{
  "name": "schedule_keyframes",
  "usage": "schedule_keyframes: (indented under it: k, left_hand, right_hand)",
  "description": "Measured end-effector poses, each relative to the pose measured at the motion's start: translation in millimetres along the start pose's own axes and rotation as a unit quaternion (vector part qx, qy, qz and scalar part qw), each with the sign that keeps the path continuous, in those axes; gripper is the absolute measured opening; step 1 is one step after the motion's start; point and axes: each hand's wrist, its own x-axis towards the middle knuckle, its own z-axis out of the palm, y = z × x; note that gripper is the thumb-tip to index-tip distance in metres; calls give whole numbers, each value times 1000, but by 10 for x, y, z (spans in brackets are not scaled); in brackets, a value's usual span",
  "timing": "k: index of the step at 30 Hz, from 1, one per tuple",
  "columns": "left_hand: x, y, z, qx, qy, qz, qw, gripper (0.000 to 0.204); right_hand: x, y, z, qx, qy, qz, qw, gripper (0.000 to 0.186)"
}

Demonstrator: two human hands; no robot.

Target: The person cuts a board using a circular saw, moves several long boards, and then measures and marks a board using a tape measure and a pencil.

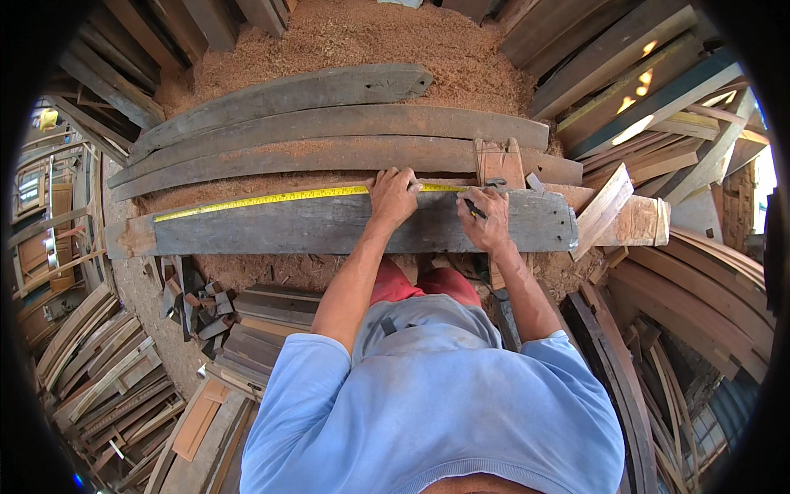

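A long weathered grey plank (313,230) lies crosswise in front of me. Along its far edge runs a yellow tape measure (280,198), drawn out from near the plank's left end to beside my right hand. My left hand (392,198) is closed over the blade near its right part, pressing it to the plank's edge. In my right hand (489,221) is a short dark pencil-like tool (475,209), its tip close to the blade's right end. Just beyond those fingers sits a small grey metal piece (496,183), whose kind I cannot make out.
Several curved boards (329,123) lie beyond the plank, with sawdust (346,37) behind them. A pale split offcut (605,210) leans by the plank's right end. Stacked timber (634,66) lines both sides, and small wood blocks (216,309) are heaped at the near left.
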Motion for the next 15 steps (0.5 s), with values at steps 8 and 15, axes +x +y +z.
schedule_keyframes:
  k: [8, 15]
  left_hand:
    - [1, -10, 13, 0, 14, 12, 1000, 14]
    - [2, -21, 15, -6, 12, 11, 1000, 14]
  right_hand:
    - [12, 44, 22, 10, -2, 3, 1000, 11]
    - [11, 39, -12, 6, -31, -9, 999, 7]
